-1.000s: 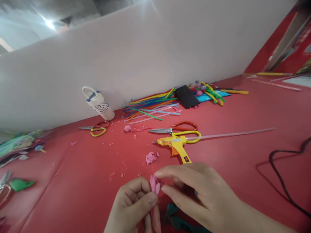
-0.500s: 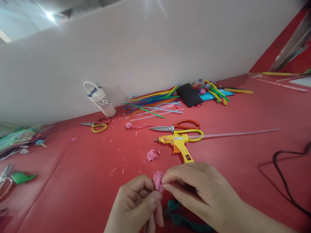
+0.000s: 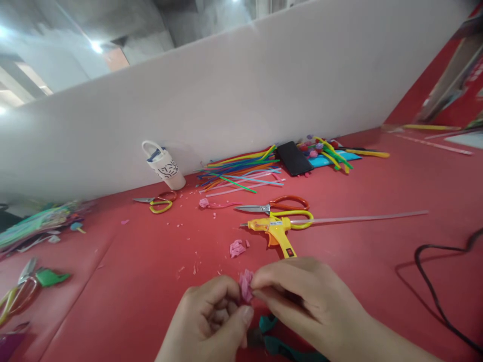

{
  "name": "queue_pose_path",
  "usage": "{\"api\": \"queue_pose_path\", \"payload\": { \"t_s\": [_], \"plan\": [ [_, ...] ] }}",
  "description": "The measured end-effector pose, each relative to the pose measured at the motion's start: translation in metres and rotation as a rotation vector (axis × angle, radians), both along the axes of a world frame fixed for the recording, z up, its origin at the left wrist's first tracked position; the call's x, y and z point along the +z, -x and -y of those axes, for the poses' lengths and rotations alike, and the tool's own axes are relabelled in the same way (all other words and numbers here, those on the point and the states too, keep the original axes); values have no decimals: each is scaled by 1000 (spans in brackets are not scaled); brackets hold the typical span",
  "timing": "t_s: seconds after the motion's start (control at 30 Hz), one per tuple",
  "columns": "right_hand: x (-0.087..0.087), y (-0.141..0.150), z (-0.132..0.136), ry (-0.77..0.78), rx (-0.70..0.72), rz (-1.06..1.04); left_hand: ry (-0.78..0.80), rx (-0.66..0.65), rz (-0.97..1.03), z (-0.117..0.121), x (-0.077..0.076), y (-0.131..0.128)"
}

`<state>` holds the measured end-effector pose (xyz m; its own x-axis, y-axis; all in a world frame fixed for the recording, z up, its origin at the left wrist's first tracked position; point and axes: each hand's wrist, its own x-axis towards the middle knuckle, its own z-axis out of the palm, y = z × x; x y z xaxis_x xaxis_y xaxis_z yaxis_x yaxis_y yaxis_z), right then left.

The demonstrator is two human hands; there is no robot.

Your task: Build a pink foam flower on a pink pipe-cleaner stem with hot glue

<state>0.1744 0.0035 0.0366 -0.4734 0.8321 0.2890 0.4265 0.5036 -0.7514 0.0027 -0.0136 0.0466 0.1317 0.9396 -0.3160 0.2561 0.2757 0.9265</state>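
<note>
A crumpled pink paper flower is between my two hands, low in the middle of the view. My left hand has its curled fingers against the flower's left side, with the thumb slightly off below it. My right hand pinches the flower's right edge between thumb and fingertips. Just beyond lies a small heap of pink pieces. Behind my right hand rests a yellow glue gun with a long clear glue stick in it. A green-handled tool is partly hidden under my right hand.
Red-and-yellow scissors lie behind the glue gun, a second pair farther left. A pink flower on a stem, pipe cleaners, a phone and a white cup stand toward the wall. A black cable curves at right.
The view has tilted up slightly, so the table things sit lower. My left thumb has moved down off the flower; my right hand keeps its pinch.
</note>
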Motion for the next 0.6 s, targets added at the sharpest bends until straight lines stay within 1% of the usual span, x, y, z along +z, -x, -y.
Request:
{"api": "queue_pose_path", "payload": {
  "t_s": [0.1, 0.2, 0.27, 0.37, 0.47, 0.6],
  "plan": [
    [-3, 0, 3, -86, -3, 19, 5, -3, -35, 1, 0, 0],
    [-5, 0, 6, -194, -39, 16, -30, 3, -76, 3, -1, 0],
    [-5, 0, 7, -219, -65, -8, -44, 14, -95, 4, 0, 0],
    [-3, 0, 8, -176, -74, -41, -27, 31, -108, 6, 2, -2],
    [1, 0, 9, -114, -39, -52, 6, 52, -103, 9, 4, -4],
    [8, 2, 9, -36, -28, -34, 33, 90, -27, 13, 5, -6]
  ]
}}
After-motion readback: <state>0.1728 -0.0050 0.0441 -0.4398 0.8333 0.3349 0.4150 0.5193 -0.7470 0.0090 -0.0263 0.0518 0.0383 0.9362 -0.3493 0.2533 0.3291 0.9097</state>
